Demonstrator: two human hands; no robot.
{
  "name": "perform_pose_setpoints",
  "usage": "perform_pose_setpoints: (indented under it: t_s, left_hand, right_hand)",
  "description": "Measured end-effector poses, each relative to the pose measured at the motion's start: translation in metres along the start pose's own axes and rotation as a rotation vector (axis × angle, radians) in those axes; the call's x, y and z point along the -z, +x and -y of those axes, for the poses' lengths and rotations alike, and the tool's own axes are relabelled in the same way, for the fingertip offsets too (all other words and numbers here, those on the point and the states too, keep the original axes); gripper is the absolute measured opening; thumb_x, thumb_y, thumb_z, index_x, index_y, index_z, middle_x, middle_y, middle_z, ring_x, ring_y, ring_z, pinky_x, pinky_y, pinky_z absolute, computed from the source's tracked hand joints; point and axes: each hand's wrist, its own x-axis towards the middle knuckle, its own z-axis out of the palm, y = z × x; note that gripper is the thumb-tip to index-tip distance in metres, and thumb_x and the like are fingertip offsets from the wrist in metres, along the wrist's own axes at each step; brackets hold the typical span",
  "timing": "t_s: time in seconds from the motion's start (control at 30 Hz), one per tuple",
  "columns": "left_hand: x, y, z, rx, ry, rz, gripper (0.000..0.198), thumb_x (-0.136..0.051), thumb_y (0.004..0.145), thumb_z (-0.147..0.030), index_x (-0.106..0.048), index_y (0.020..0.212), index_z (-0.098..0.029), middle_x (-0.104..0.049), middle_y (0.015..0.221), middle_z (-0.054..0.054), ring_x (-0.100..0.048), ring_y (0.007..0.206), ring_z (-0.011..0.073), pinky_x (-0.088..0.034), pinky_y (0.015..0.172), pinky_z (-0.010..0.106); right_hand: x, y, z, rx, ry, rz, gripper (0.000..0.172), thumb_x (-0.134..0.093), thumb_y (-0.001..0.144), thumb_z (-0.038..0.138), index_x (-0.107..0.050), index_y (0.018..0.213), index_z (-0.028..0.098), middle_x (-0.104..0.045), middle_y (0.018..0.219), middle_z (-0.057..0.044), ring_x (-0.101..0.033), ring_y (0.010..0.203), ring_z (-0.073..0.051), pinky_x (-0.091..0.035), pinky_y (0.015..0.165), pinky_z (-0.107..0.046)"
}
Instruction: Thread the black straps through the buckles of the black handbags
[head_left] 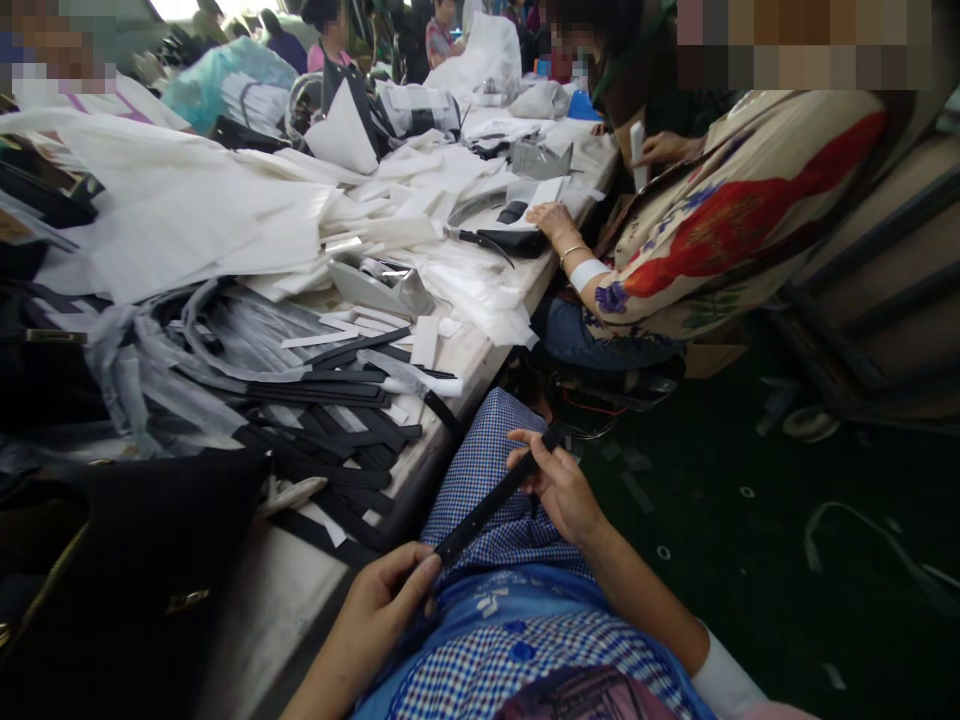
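Note:
A flat black strap (484,515) with small holes is stretched slantwise above my lap. Its lower end is pinched between the thumb and fingers of my left hand (397,592). At the upper end, my right hand (556,480) grips it between thumb and fingers. Beneath lies the blue checked cloth (480,450) over my legs. On the table to the left, a pile of similar black straps (360,440) lies near the edge, some wrapped in clear film (225,345).
A black bag (150,580) stands at the table's near left. White sheets (187,200) cover much of the table (300,600). A co-worker in a flowered sleeve (735,220) sits at the right, one hand (553,222) on a black item. Scraps litter the green floor (705,580).

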Motion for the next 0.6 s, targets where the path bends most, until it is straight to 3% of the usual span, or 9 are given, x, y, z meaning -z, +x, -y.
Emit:
perform_pose_setpoints:
  t_s: [0.13, 0.27, 0.6]
  left_hand:
    - [0.003, -0.001, 0.004, 0.119, -0.164, 0.036, 0.052, -0.061, 0.084, -0.063, -0.049, 0.064, -0.016, -0.041, 0.056, -0.004, -0.031, 0.053, 0.0091, -0.024, 0.049, 0.02]
    - [0.003, -0.003, 0.009, 0.209, -0.369, 0.036, 0.047, -0.063, 0.085, -0.058, -0.048, 0.069, -0.017, -0.031, 0.056, -0.007, -0.02, 0.052, 0.0082, -0.015, 0.047, 0.021]
    - [0.008, 0.0, 0.019, 0.265, -0.499, 0.004, 0.04, -0.069, 0.085, -0.049, -0.05, 0.073, -0.016, -0.031, 0.062, -0.006, -0.022, 0.054, 0.0068, -0.017, 0.048, 0.017]
  right_hand:
    - [0.009, 0.004, -0.004, -0.028, 0.029, -0.064, 0.039, -0.064, 0.088, 0.053, -0.071, 0.104, 0.019, -0.07, 0.086, -0.006, -0.053, 0.066, -0.013, -0.033, 0.05, -0.021]
    - [0.016, 0.004, -0.008, -0.066, 0.061, -0.078, 0.037, -0.066, 0.087, 0.051, -0.072, 0.105, 0.019, -0.072, 0.093, -0.008, -0.054, 0.068, -0.014, -0.036, 0.052, -0.022]
    - [0.029, 0.0, -0.011, -0.104, 0.214, -0.044, 0.038, -0.063, 0.089, 0.053, -0.074, 0.103, 0.02, -0.071, 0.092, -0.007, -0.05, 0.062, -0.011, -0.038, 0.051, -0.02]
